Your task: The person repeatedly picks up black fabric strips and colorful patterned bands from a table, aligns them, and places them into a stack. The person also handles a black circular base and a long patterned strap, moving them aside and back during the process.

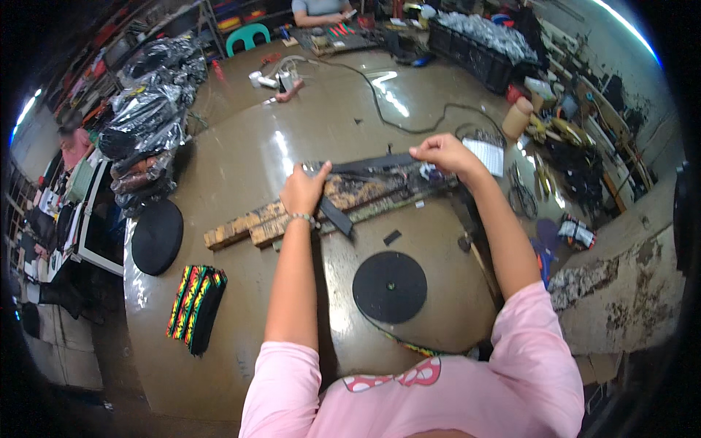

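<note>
A black strap (372, 163) is stretched between my two hands above worn, stained wooden bars (241, 228). My left hand (303, 191) grips the strap near the middle of the bars, and its loose tail hangs down past the fingers toward me. Pinched in my right hand (447, 157) is the strap's other end, at the right end of the bars. Nearer to me lies a flat black roll of webbing (391, 287), its patterned end trailing to the right. A short black piece (392, 236) rests between roll and bars.
At left lie a bundle of patterned straps (197, 306), another black roll (157, 237) and plastic-wrapped goods (146, 109). A dark cable (409, 130) crosses the table's far side. A beige bottle (517, 118) and black crate (475, 55) stand right. Another person (321, 11) sits across.
</note>
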The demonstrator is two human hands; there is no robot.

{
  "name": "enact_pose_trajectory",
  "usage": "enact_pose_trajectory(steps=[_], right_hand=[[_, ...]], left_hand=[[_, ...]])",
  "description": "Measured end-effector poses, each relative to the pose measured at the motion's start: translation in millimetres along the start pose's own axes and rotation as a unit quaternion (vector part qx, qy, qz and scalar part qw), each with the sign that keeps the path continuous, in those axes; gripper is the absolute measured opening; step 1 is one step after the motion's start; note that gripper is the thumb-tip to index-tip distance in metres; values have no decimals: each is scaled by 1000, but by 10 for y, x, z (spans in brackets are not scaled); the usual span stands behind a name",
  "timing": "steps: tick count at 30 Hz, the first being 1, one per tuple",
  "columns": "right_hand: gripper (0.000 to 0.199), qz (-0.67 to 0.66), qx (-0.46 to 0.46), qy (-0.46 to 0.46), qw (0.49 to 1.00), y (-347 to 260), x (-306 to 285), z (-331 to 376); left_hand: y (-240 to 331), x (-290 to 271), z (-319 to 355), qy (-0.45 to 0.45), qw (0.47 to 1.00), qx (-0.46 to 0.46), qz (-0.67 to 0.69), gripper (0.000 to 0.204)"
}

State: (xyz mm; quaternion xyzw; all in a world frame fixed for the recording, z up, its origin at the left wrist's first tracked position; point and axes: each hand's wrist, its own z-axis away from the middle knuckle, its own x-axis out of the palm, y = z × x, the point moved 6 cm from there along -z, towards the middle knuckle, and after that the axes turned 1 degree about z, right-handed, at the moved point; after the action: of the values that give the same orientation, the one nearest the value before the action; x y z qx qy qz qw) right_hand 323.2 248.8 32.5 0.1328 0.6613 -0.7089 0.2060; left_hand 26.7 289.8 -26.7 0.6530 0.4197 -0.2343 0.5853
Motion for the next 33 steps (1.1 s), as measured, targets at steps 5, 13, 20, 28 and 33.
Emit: enact_pose_trajectory(steps=[5, 13, 20, 28, 33], right_hand=[[29, -80, 89, 5, 993, 330, 14, 43], [24, -134, 113, -7, 985, 646, 154, 81], [23, -181, 141, -50, 972, 839, 266, 68], [25, -178, 152, -57, 971, 849, 294, 67], [23, -205, 159, -105, 960, 984, 324, -27]], left_hand=[[-30, 37, -23, -18, 999, -27, 4, 76], [8, -3, 6, -6, 1000, -18, 1, 78], [-29, 23, -11, -4, 999, -33, 0, 79], [34, -39, 25, -8, 1000, -15, 1, 78], [1, -29, 14, -10, 1000, -27, 3, 76]])
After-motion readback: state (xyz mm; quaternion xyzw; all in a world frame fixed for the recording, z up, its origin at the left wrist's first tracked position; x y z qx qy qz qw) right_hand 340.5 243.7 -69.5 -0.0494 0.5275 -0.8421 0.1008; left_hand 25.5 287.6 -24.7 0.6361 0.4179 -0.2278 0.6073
